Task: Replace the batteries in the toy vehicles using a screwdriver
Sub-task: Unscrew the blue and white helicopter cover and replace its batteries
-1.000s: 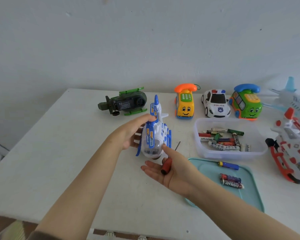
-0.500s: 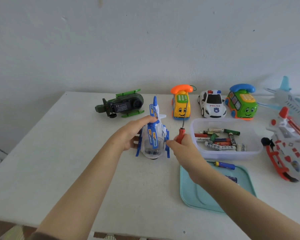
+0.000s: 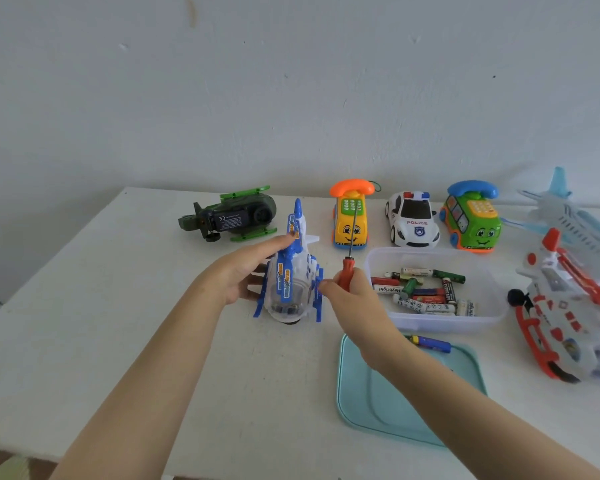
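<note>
Holding toy plane (image 3: 292, 284), left hand (image 3: 242, 273), screwdriver (image 3: 347, 270), right hand (image 3: 355, 304)

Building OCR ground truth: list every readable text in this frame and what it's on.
"POLICE": hood of white police car.
"Heybright": white battery in clear tub.
"CE": black label on green helicopter.
Too blurred: blue plane stickers, other batteries, the label's small print.
</note>
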`<state>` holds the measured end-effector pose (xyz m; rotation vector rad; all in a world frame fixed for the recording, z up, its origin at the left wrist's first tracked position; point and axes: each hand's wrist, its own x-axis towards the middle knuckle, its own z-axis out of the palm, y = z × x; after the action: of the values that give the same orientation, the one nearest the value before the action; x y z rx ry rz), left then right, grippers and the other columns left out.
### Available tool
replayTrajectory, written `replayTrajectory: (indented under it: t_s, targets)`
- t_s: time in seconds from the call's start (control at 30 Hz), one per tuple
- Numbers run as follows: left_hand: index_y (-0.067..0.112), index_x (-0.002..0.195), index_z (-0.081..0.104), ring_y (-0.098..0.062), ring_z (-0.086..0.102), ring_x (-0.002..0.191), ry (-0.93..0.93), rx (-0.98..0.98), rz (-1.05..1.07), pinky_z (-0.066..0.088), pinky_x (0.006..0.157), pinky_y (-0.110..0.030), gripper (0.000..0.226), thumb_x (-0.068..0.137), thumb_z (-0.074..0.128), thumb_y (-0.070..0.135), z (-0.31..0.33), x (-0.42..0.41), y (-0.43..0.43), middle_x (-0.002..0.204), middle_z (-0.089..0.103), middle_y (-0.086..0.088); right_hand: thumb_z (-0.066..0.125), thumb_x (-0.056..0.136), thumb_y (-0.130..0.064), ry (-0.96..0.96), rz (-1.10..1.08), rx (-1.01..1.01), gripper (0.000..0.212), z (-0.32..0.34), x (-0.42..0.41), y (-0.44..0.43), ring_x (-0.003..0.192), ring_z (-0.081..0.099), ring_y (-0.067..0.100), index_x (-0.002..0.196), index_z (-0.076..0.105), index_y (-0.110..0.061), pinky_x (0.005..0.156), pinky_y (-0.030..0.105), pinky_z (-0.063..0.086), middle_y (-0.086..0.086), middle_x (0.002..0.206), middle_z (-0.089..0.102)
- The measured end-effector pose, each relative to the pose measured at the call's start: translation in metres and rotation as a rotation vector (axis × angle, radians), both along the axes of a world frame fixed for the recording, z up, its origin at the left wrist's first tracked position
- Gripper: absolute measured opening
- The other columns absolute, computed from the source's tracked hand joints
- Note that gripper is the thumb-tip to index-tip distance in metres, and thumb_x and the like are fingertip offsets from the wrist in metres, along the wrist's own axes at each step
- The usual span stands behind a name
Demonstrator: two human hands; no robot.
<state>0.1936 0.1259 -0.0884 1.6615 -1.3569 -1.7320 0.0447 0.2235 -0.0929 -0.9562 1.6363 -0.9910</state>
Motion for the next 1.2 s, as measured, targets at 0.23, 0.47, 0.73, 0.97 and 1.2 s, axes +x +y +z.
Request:
replayTrajectory:
  t_s: [0.23,0.47,0.73,0.97,1.2]
  targets:
    - [0.016,0.103,0.061,-0.012,0.052,0.087,-0.026,-0.582,0.541,0.041,0.068,-0.02,0.014,0.09,0.058,0.01,-0.015,0.027,-0.012,0.094,0.06,0.005,0.051,0.096,-0.027,-0.205,-0.038,-0.087,0.016,0.011,-0.011,-0.001,0.056,0.041,0.014,0.092,0.053,-0.012,0.063,0.034,0.047,0.005,0.073,0.046]
    - [0.008,0.123,0.057,-0.029,0.047,0.118,-0.505,-0.87,0.448,0.036,0.093,-0.032,0.046,0.079,0.055,-0.005,-0.034,0.076,-0.044,0.125,0.056,-0.012,0.051,0.097,-0.022,-0.19,0.011,-0.129,0.012,0.022,-0.013,0.0,0.055,0.04,0.013,0.09,0.053,-0.011,0.057,0.029,0.045,0.003,0.069,0.045]
    - [0.006,0.148,0.032,-0.037,0.025,0.139,-0.905,-0.768,-0.047,0.029,0.107,-0.044,0.074,0.079,0.057,-0.005,-0.048,0.108,-0.079,0.154,0.027,-0.018,0.051,0.095,-0.014,-0.182,-0.046,-0.143,0.01,0.024,0.013,0.002,0.051,0.039,0.013,0.085,0.052,-0.011,0.054,0.028,0.042,0.0,0.062,0.046]
    - [0.001,0.103,0.044,-0.037,0.051,0.085,-0.787,-0.902,-0.047,0.033,0.062,-0.036,0.031,0.077,0.057,-0.009,-0.047,0.116,-0.1,0.09,0.052,-0.015,0.049,0.095,-0.012,-0.198,-0.137,-0.162,0.009,0.027,0.039,0.01,0.047,0.038,0.012,0.087,0.053,-0.008,0.05,0.026,0.037,-0.002,0.057,0.046]
    - [0.0,0.091,0.05,-0.036,0.05,0.065,-0.63,-1.106,-0.038,0.036,0.056,-0.038,0.013,0.086,0.062,0.0,-0.051,0.131,-0.095,0.073,0.059,-0.018,0.05,0.094,-0.016,-0.139,-0.244,-0.234,0.012,0.028,0.066,0.02,0.05,0.037,0.012,0.089,0.054,-0.005,0.051,0.027,0.034,0.001,0.062,0.045]
